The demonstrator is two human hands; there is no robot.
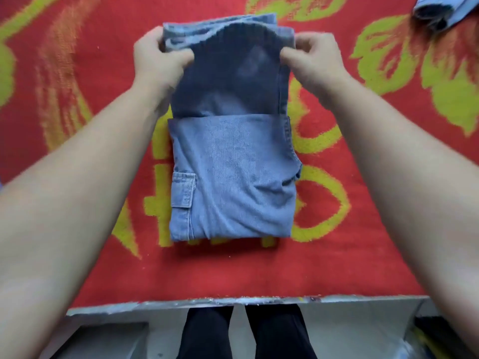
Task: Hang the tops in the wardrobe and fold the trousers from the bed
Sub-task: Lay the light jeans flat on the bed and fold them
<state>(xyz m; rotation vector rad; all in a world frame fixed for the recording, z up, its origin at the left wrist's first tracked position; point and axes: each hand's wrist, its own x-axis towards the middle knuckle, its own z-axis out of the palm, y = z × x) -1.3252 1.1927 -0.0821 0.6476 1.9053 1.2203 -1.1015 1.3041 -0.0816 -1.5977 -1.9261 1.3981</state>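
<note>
Blue denim trousers lie partly folded on the red and yellow bed cover, a side pocket showing at their left. The near half lies flat; the far end is lifted and curled over toward me. My left hand grips the far left edge of that lifted layer, fingers curled round the cloth. On the far right edge my right hand pinches the same layer. The two hands are level with each other, one at each side of the fold.
Another blue denim garment lies at the far right corner of the bed. The bed's near edge runs across the bottom. Below it are my dark-trousered legs on a grey floor.
</note>
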